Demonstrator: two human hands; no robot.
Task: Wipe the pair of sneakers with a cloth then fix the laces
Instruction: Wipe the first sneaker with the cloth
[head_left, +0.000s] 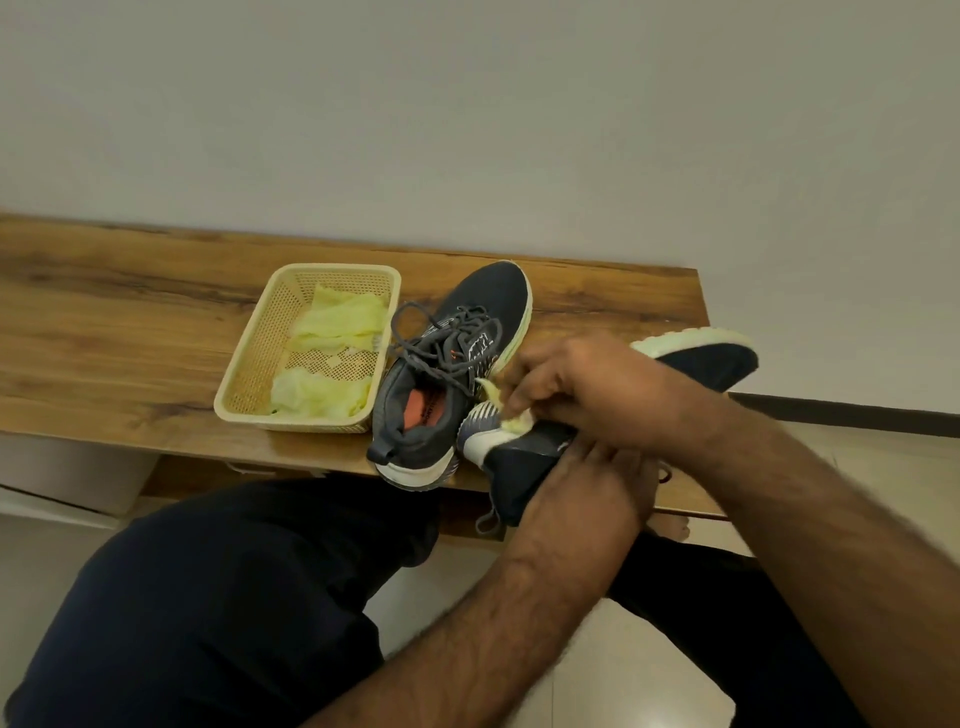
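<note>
Right hand (582, 384) curled over a small yellow cloth (511, 422), pressing it against the side of the held sneaker (530, 462) near the heel. Left hand (587, 491) wrapped round that same sneaker from below at the heel end, gripping it; fingertips mostly hidden behind the shoe. Held sneaker dark with a white sole, tilted on its side over the near edge of the wooden table (130, 338), toe pointing away to the right. Only a scrap of the cloth showing between fingers and shoe, so its full shape hard to judge.

Second sneaker (447, 369) upright on the table just left of the hands, heel at the near edge, grey laces (441, 338) loose and sprawled over the tongue, orange insole visible inside. Cream plastic basket (249, 374) beside it on the left, nearly touching, with more pale yellow cloths (337, 322) crumpled in it. Dark trousers (234, 597) in the foreground below the table.
</note>
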